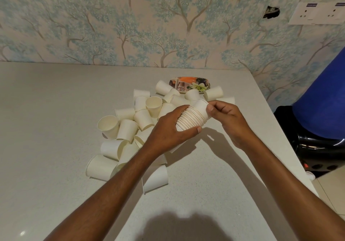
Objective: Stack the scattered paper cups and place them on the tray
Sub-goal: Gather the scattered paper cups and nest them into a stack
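Left hand [168, 128] wraps the nested stack of paper cups [190, 118], fingers over the top and thumb curled beneath, holding it tilted above the table [56, 110]. Right hand [227, 117] pinches the outermost cup [201, 106] at the stack's far end, thumb and fingertips closed on its wall. Loose cups [127, 128] lie scattered behind and to the left, and the floral tray [190, 83] sits beyond them, partly hidden.

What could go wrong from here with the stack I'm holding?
The end cup pinched by the right hand may seat crooked on the tilted stack that the left hand grips, and slip off. The left forearm crosses over loose cups and could knock them. Cups crowd the tray, so the stack might tip there.
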